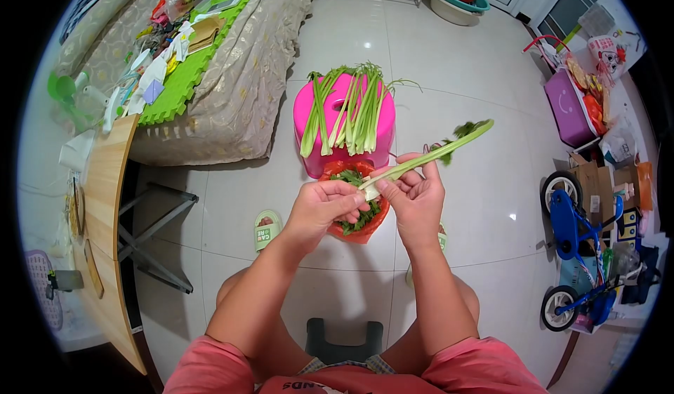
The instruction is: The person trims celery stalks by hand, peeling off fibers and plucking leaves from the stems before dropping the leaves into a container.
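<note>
A celery stalk (435,154) slants up to the right between my hands, its leafy end far from me. My right hand (420,201) is closed around its middle part. My left hand (324,208) pinches the pale base end, fingers pressed together. Below them a red plastic bag (380,220) stands open on the floor, with green celery leaves (365,218) inside. Beyond it, several celery stalks (368,117) lie side by side on a pink stool (305,117), bases toward me.
At left are a covered bed (239,106) with a cluttered green mat (175,92) and a wooden folding table (105,204). A blue children's bike (572,232) and a purple bin (567,106) stand at right. Stacked basins (456,1) are at the back.
</note>
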`<state>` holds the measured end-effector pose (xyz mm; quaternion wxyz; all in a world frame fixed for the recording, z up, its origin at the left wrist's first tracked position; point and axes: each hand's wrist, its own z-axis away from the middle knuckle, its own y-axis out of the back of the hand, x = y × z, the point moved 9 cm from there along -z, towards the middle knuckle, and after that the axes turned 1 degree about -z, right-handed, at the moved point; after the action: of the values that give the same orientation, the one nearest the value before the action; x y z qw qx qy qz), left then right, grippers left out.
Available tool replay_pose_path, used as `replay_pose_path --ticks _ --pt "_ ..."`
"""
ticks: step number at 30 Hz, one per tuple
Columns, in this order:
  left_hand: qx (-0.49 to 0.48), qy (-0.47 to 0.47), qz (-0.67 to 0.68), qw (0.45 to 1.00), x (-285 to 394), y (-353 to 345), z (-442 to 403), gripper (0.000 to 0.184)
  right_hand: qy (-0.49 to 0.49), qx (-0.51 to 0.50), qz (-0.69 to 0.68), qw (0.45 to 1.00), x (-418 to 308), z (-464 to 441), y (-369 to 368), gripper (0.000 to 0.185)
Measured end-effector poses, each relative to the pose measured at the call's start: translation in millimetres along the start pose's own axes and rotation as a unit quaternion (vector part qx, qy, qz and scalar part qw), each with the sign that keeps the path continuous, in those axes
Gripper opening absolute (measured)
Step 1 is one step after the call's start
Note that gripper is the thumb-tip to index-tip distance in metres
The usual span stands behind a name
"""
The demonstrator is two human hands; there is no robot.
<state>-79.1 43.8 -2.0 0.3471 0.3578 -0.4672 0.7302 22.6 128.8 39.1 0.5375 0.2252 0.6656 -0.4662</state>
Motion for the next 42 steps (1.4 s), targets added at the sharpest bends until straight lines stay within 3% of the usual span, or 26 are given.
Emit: replay_pose_path --ticks 10,22,24,28,34,36,40,42 --pt "0.044 -0.021 -0.076 0.996 0 4 -2 0.009 0.008 -0.020 0.015 1.000 1 2 -7 0.036" --pt "0.107 -0.136 -0.120 0.978 13 2 6 0.010 -0.071 0.028 -0.061 0.995 18 -1 5 0.037" --pt "0.111 -0.218 -0.157 0.957 26 0 13 0.008 -0.078 0.060 -0.081 0.992 19 -3 15 0.037" --pt "0.141 -0.172 -0.180 0.958 29 4 12 0.006 -0.059 0.058 -0.056 0.995 14 -4 18 0.037" --pt "0.157 -0.162 -0.297 0.928 24 11 8 0.007 -0.039 0.037 -0.010 0.998 12 -4 12 0.036" --pt "0.163 -0.225 -0.378 0.883 41 2 14 0.011 -0.039 0.030 -0.007 0.999 12 -3 10 0.037" --pt "0.138 -0.220 -0.306 0.916 29 11 6 0.011 -0.039 0.030 -0.004 0.999 12 -3 10 0.037" --pt "0.078 -0.118 -0.204 0.969 8 11 -2 0.009 -0.044 0.028 -0.004 0.999 13 -3 9 0.037"
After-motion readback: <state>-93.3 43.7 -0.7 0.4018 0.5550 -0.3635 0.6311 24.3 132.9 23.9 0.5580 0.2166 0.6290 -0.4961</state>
